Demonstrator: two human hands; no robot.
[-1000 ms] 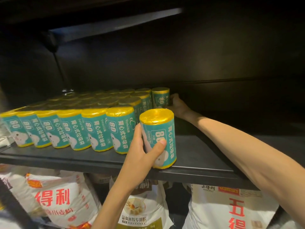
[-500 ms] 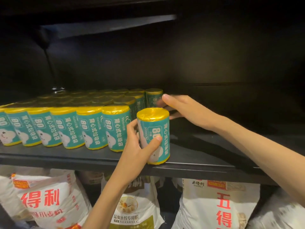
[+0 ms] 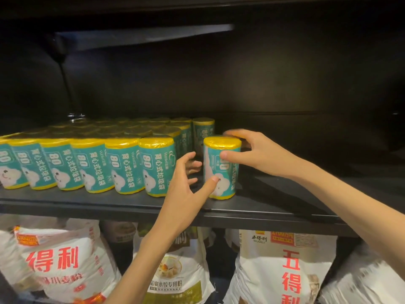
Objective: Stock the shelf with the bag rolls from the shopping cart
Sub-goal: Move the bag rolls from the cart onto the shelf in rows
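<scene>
One roll (image 3: 220, 170) stands upright on the shelf (image 3: 263, 207) between the two hands, apart from the packed rows (image 3: 122, 163) that lie to the left of the left hand. The right hand (image 3: 256, 153) grips the roll near its top: its thumb lies across the front label and its fingers curl over the yellow cap toward the far side. The left hand (image 3: 186, 183) is spread loose in the gap between the roll and the nearest row; only its thumb tip touches the roll's lower front, and its fingers hold nothing.

The roll looks light and compact, a tight cylinder of film in a glossy wrap. It should be firm enough to squeeze without harm, yet the slick label may slide under a weak pinch, and a tall narrow body tips easily if pushed high up. A wrap round the middle of the side, or a hold on the cap with a finger low to steady the base, seems the safest way to slide it left against the row.

Below the hands, flour sacks (image 3: 282, 270) fill the lower tier.
</scene>
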